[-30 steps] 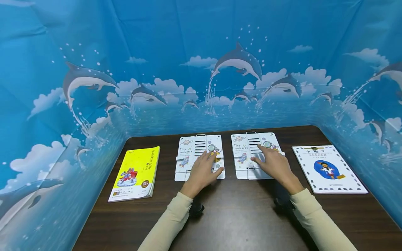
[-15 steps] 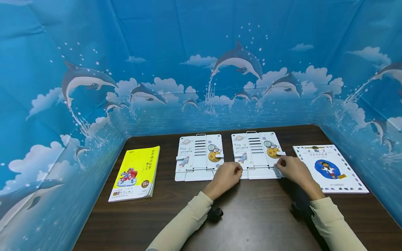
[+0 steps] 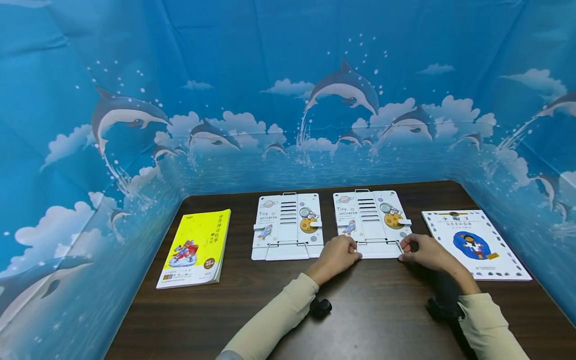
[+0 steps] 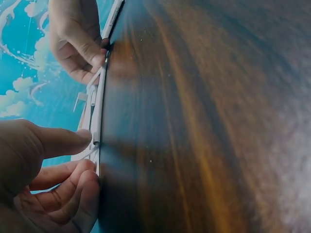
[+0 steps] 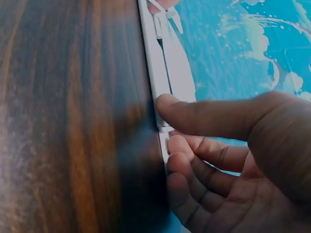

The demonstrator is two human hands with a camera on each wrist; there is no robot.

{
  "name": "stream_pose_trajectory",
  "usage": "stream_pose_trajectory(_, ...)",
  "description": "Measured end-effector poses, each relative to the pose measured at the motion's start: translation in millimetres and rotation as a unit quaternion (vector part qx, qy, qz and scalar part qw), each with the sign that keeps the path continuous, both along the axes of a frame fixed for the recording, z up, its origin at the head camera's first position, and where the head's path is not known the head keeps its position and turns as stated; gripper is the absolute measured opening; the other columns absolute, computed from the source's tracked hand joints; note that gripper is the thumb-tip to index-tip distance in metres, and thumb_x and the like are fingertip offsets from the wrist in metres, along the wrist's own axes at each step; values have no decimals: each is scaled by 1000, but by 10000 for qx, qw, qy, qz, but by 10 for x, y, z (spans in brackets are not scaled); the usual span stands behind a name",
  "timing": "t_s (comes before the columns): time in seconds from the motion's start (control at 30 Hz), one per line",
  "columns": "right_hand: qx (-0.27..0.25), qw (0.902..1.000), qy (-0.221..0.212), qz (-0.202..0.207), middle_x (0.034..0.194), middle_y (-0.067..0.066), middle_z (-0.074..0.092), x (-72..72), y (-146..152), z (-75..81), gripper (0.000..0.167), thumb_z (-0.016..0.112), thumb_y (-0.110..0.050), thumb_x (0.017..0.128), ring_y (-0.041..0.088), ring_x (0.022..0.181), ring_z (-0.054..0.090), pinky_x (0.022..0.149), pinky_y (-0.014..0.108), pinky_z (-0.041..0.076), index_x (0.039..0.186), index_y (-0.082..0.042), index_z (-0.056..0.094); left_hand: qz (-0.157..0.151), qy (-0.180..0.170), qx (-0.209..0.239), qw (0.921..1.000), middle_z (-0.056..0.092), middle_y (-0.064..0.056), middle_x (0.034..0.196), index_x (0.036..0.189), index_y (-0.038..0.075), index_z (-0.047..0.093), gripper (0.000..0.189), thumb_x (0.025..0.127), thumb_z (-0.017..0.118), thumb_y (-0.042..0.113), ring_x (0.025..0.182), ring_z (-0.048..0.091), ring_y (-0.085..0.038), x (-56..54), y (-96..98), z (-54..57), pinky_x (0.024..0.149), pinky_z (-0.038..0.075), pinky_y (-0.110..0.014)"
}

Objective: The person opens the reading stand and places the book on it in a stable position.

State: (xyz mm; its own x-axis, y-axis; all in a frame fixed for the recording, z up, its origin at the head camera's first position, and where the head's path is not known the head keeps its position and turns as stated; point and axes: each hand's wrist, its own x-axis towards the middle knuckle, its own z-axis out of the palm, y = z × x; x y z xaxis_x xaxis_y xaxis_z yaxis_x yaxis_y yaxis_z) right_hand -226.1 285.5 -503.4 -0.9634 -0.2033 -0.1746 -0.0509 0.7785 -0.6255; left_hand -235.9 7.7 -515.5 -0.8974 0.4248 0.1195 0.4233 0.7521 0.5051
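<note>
Two white book stands lie folded flat at the back of the table, printed with "Tiny universe", a rocket and an astronaut. At the front edge of the right book stand (image 3: 370,227), my left hand (image 3: 336,256) holds the left corner with bent fingers and the thumb by the wire bracket (image 4: 91,151). My right hand (image 3: 427,254) holds the right corner of that same edge, its thumb (image 5: 177,112) on the rim and its fingers curled below. The left book stand (image 3: 270,235) lies untouched beside my left hand, its wire bracket flat along the front.
A thick yellow book (image 3: 198,245) lies at the left of the dark wooden table (image 3: 373,320). Close beyond my right hand lies a white picture book (image 3: 477,245). A blue dolphin-print curtain (image 3: 252,90) encloses the back and sides.
From over the two stands, both hands have come to the front corners of the right stand. The left hand moved right and the right hand moved right and toward me; fingers have bent in.
</note>
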Motion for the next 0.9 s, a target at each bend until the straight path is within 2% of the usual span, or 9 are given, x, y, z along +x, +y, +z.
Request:
stream_pose_trajectory(0.2, 41, 10000, 49, -59, 88, 5, 60, -1, -20, -12, 28, 85, -17, 91, 20, 82, 54, 73, 35, 40, 103, -1, 66, 248, -269, -71, 9993, 67, 11, 74, 92, 15, 77, 16, 88, 87, 27, 65, 55, -1, -6, 21, 0, 59, 41, -18)
stream_pose_trajectory(0.37, 140, 9997, 143, -157, 84, 4, 58, 12, -35, -22, 22, 83, -14, 91, 20, 79, 53, 71, 35, 39, 96, -4, 64, 284, -338, 10, 9990, 62, 12, 69, 86, 17, 74, 18, 88, 87, 28, 62, 52, -2, -15, 28, -11, 57, 39, -19)
stream_pose_trajectory(0.5, 55, 9996, 189, -203, 82, 4, 58, 24, -34, -40, 18, 80, -10, 91, 20, 77, 54, 69, 35, 38, 93, -5, 64, 238, -296, 57, 9993, 66, 12, 71, 86, 19, 70, 20, 89, 87, 27, 64, 55, 1, -17, 35, -26, 59, 40, -18)
stream_pose_trajectory(0.63, -28, 9991, 370, -219, 81, 3, 57, 42, -44, -68, 17, 80, -8, 90, 19, 76, 53, 68, 33, 38, 91, -7, 63, 113, -128, 287, 9994, 72, 9, 74, 85, 16, 68, 22, 88, 89, 21, 65, 58, 4, 0, 36, -36, 60, 42, -16)
stream_pose_trajectory(0.77, -16, 9978, 623, -218, 80, 2, 56, 64, -64, -87, 20, 82, -7, 89, 18, 73, 52, 66, 32, 36, 89, -8, 62, -51, 88, 503, 9987, 71, 5, 71, 83, 14, 66, 24, 86, 90, 15, 61, 56, 4, 15, 31, -36, 58, 41, -14)
stream_pose_trajectory(0.9, 44, 9970, 736, -244, 79, 2, 55, 79, -90, -79, 23, 82, -6, 89, 18, 72, 52, 66, 33, 35, 88, -10, 60, -173, 223, 523, 9982, 69, 6, 70, 82, 13, 65, 24, 87, 89, 14, 61, 53, 4, 5, 35, -27, 58, 40, -12)
